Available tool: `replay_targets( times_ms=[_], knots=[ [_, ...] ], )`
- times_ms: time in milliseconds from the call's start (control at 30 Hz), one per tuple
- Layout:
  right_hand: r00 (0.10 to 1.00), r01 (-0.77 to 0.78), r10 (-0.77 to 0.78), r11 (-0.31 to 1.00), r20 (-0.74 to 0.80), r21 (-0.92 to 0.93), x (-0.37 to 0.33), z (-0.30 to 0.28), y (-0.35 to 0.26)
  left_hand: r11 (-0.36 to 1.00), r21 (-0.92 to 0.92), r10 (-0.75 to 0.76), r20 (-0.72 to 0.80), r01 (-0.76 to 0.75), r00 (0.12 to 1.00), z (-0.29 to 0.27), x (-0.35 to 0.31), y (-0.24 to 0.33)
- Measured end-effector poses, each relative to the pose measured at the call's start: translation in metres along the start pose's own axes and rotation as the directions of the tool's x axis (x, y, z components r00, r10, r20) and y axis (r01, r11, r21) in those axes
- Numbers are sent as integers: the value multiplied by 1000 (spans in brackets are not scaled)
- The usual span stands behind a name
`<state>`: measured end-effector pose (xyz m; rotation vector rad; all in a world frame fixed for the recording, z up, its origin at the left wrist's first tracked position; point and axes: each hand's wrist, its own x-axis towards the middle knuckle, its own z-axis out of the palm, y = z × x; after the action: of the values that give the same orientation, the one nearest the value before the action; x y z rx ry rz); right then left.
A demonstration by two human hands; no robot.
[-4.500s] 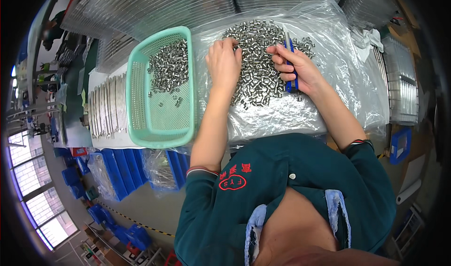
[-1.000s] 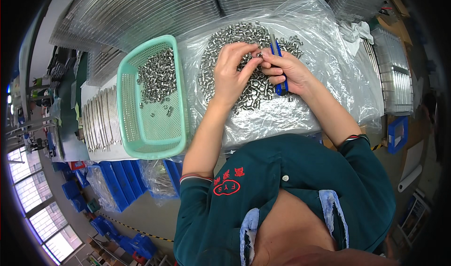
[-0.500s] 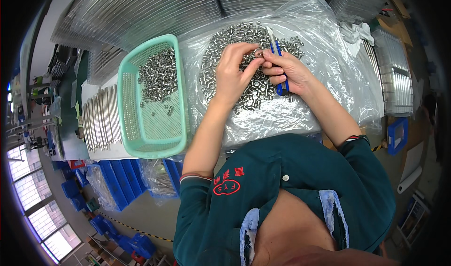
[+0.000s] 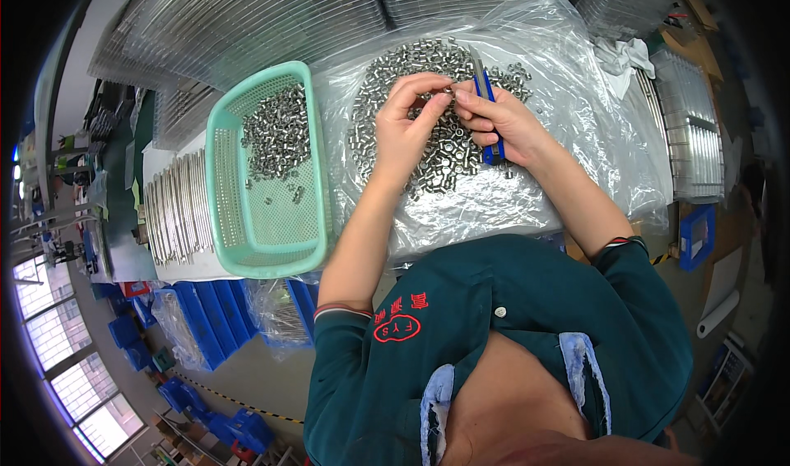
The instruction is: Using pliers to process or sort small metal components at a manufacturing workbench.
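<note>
My right hand (image 4: pixel 514 127) is closed around a blue utility knife (image 4: pixel 488 89), its blade out and pointing away from me. Thumb and forefinger of my left hand (image 4: pixel 401 129) pinch a small metal fitting (image 4: pixel 449 92), mostly covered by the fingers. The two hands' fingertips meet at this piece. Beneath them spreads a pile of small shiny metal fittings (image 4: pixel 444 168) on a clear plastic sheet (image 4: pixel 568 96). To the left stands a mint-green plastic basket (image 4: pixel 216 178) with more such fittings (image 4: pixel 278 129) heaped toward its far end.
Left of the basket lies a row of metal rods (image 4: pixel 177 211). Stacked clear plastic trays (image 4: pixel 239 22) line the far side, with more clear trays (image 4: pixel 695 129) at the right. Blue bins (image 4: pixel 210 318) sit below the table's near left edge. A white cloth (image 4: pixel 621 59) lies at back right.
The fingertips of both hands have closed in on the fitting, which shows less now. The knife has shifted very slightly in my right hand. Basket and pile look the same.
</note>
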<state>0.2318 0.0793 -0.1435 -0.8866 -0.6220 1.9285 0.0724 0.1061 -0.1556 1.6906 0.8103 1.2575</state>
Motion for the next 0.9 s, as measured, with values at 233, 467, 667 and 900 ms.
replay_targets(
  times_ms=[233,467,667,900],
  knots=[
    [944,288,-325,895,-55,-342,-4,6,-3,889,-398,-273,-61,228,960,-4,3,3],
    [687,399,-711,198,149,-895,1,0,1,858,-424,-352,-74,290,933,-6,5,2],
    [680,341,-701,42,216,-939,-1,2,-1,879,-419,-303,-123,227,945,-6,4,-3],
    [616,323,-738,-80,274,-943,-1,2,-2,984,-123,-152,-190,130,970,-7,2,-5]
  ],
)
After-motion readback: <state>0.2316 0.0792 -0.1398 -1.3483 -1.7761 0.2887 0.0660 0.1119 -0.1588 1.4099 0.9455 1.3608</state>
